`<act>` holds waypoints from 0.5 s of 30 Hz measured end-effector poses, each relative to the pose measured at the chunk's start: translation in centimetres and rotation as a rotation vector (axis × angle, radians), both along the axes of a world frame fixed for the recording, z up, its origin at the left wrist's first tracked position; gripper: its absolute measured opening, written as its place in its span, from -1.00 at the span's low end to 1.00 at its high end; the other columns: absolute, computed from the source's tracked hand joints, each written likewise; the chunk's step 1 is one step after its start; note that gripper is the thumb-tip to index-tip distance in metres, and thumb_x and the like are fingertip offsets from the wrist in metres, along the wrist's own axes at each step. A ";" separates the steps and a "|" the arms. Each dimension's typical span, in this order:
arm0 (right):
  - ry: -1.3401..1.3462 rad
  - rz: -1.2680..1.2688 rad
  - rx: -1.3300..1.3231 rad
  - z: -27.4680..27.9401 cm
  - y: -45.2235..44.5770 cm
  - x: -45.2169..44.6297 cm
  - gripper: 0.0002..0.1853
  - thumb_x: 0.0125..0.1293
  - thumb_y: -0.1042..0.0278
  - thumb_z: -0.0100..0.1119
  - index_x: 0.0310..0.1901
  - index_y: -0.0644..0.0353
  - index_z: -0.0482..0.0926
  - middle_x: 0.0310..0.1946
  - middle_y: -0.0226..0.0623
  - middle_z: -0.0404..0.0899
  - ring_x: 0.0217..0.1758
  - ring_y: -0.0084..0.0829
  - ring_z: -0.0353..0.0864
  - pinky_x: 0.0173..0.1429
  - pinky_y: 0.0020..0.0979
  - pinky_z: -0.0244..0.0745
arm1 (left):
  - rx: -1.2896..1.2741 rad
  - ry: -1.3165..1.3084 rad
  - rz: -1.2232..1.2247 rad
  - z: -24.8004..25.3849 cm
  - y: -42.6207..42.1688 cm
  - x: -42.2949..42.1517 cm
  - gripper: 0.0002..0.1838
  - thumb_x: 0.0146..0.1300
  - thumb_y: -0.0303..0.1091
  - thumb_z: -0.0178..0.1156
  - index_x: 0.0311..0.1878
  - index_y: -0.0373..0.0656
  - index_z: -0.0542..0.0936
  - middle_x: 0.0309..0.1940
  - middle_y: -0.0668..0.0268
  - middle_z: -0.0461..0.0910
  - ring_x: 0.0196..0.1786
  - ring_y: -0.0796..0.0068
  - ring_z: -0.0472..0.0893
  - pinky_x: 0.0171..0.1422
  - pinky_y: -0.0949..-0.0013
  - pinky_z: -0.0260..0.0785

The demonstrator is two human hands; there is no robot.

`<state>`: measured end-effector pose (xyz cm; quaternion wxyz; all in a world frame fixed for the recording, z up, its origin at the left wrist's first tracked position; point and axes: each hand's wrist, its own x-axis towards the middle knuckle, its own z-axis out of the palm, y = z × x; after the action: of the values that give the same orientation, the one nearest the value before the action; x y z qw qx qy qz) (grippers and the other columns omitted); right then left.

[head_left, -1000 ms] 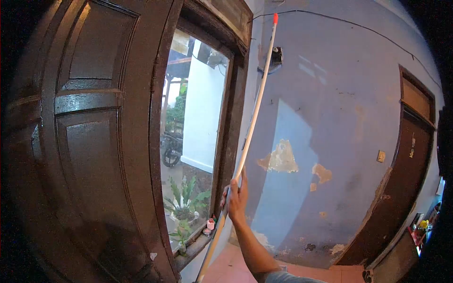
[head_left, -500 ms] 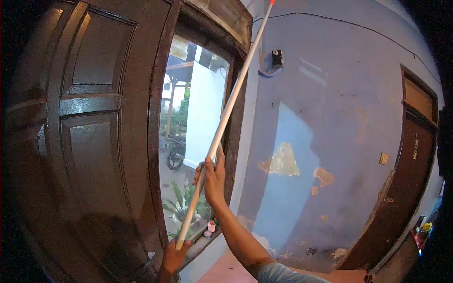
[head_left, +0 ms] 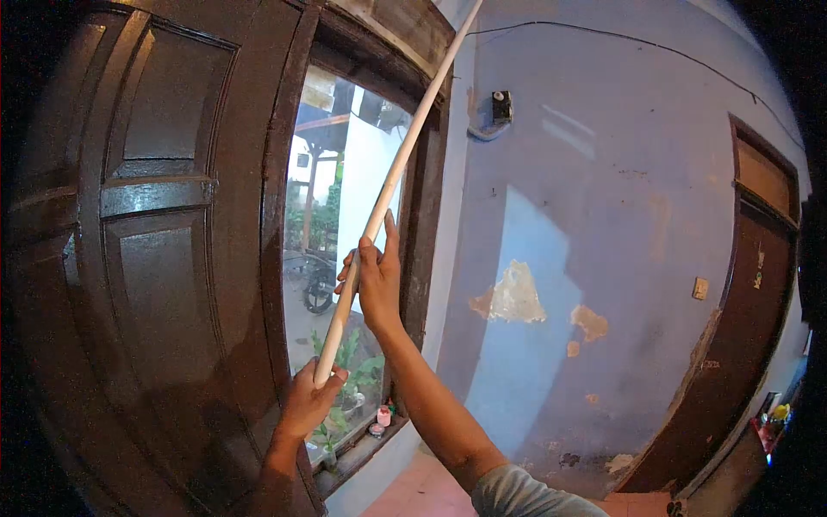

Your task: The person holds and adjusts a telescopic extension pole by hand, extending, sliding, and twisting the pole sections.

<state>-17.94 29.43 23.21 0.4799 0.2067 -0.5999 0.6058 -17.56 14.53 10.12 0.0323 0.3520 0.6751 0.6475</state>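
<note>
A long pale wooden pole (head_left: 399,168) slants from lower left to upper right in front of the window, its top end running out of view. My left hand (head_left: 310,401) is closed around the pole's bottom end. Further up, my right hand (head_left: 377,284) grips the shaft, with the index finger stretched along it and the other fingers wrapped behind. Behind the pole is the window glass (head_left: 366,164), set in a dark wooden frame (head_left: 422,233).
At left stands a dark panelled door (head_left: 164,284). Small pink containers (head_left: 383,416) sit on the window sill. The blue-purple wall (head_left: 603,224) has peeled patches, a black electrical fitting (head_left: 501,108) and a cable. A brown door (head_left: 732,345) is at far right.
Both hands and the pole have moved upward and slightly left. The pole's red upper tip has gone out of view. Both hands keep their grip.
</note>
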 end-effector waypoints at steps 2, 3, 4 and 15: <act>-0.004 0.009 0.003 -0.1 0.3 0.1 -0.32 0.47 0.07 -0.09 0.48 -0.14 -0.17 -0.50 -0.30 0.41 -0.57 -0.50 0.51 -0.57 -0.43 0.53 | 0.009 -0.021 -0.010 -0.2 0.1 0.0 -0.75 0.28 -0.22 0.20 -0.22 -0.24 0.50 -0.55 0.37 0.43 -0.50 0.60 0.38 -0.42 0.37 0.25; -0.008 0.016 0.004 -0.3 0.5 0.2 -0.32 0.47 0.07 -0.09 0.48 -0.13 -0.17 -0.50 -0.29 0.41 -0.57 -0.50 0.51 -0.57 -0.43 0.52 | -0.019 0.007 0.011 -1.0 0.2 -0.3 -0.74 0.28 -0.21 0.21 -0.22 -0.23 0.51 -0.55 0.36 0.44 -0.51 0.58 0.38 -0.42 0.36 0.25; -0.007 0.017 0.004 -0.6 0.6 0.4 -0.32 0.47 0.07 -0.09 0.48 -0.13 -0.17 -0.50 -0.29 0.41 -0.57 -0.50 0.51 -0.57 -0.43 0.52 | -0.046 0.034 0.032 -1.9 0.4 -0.5 -0.74 0.28 -0.20 0.21 -0.22 -0.23 0.51 -0.56 0.35 0.44 -0.51 0.57 0.39 -0.43 0.35 0.25; -0.076 -0.017 -0.110 -5.9 3.9 2.5 -0.32 0.44 0.16 -0.02 0.47 -0.11 -0.13 -0.49 -0.29 0.43 -0.56 -0.47 0.52 -0.57 -0.42 0.55 | -0.219 0.075 0.126 -18.1 -0.7 3.4 -0.66 0.24 -0.13 0.21 -0.15 -0.25 0.51 -0.46 0.25 0.49 -0.40 0.38 0.51 -0.27 0.28 0.36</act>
<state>-15.42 33.33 17.36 0.4726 0.1518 -0.5852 0.6412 -14.20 13.80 -7.94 0.0048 0.3273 0.7633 0.5570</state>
